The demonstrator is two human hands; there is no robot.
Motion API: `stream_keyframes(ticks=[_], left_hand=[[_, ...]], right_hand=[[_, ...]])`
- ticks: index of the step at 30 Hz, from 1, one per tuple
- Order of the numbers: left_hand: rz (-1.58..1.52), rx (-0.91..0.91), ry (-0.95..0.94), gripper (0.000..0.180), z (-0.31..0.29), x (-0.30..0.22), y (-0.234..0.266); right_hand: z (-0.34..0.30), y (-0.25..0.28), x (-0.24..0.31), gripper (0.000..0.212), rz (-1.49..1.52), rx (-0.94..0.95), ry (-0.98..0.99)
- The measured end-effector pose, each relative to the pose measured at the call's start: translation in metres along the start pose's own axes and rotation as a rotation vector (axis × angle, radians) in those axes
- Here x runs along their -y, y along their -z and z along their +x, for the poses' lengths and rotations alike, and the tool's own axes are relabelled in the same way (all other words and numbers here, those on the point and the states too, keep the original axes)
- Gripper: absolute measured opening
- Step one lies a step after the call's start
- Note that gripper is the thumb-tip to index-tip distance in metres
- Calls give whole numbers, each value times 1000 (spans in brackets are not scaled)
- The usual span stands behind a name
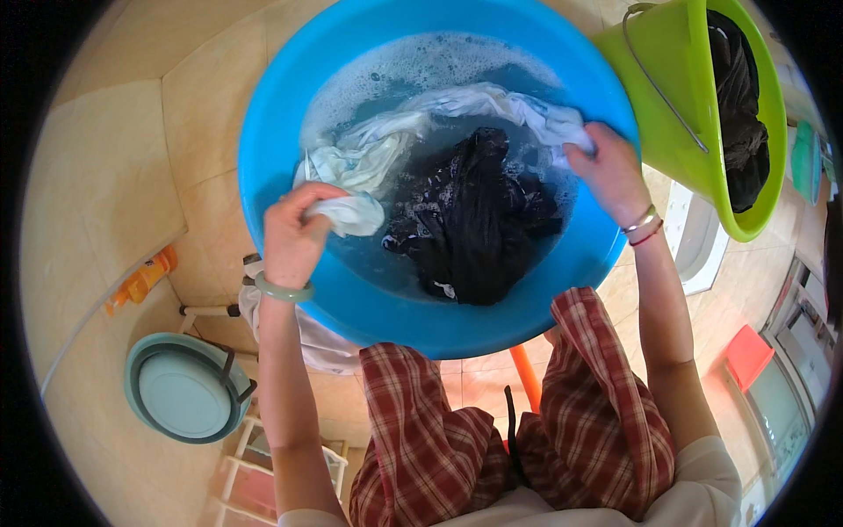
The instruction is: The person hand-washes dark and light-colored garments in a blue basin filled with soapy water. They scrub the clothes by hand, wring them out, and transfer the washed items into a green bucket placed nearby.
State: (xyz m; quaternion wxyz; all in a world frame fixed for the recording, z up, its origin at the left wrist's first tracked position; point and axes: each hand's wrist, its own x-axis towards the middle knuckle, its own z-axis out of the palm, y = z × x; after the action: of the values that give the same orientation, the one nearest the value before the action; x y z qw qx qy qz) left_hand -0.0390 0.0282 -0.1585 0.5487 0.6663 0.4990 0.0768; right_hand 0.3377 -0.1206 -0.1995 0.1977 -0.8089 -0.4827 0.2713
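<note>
A large round blue basin holds soapy water with foam along its far side. Stretched across it in an arc is a wet, twisted white garment. My left hand, with a pale bangle at the wrist, is closed on one end of the white garment near the basin's left rim. At the right side, my right hand grips the other end. Between them a black garment lies bunched and partly under water. The white garment's exact kind cannot be made out.
A lime-green bucket with dark cloth inside leans beside the basin at the right. Behind it sits a white tray. Grey-green basins hang at the lower left above a white rack. An orange bottle is near the left wall.
</note>
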Motion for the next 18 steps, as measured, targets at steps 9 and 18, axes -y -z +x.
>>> stream_keyframes(ticks=[9, 18], left_hand=[[438, -382, -51, 61, 5, 31, -45], [109, -448, 74, 73, 29, 75, -80]], right_hand=[[46, -99, 107, 56, -329, -111, 725], [70, -163, 67, 49, -256, 181, 457]])
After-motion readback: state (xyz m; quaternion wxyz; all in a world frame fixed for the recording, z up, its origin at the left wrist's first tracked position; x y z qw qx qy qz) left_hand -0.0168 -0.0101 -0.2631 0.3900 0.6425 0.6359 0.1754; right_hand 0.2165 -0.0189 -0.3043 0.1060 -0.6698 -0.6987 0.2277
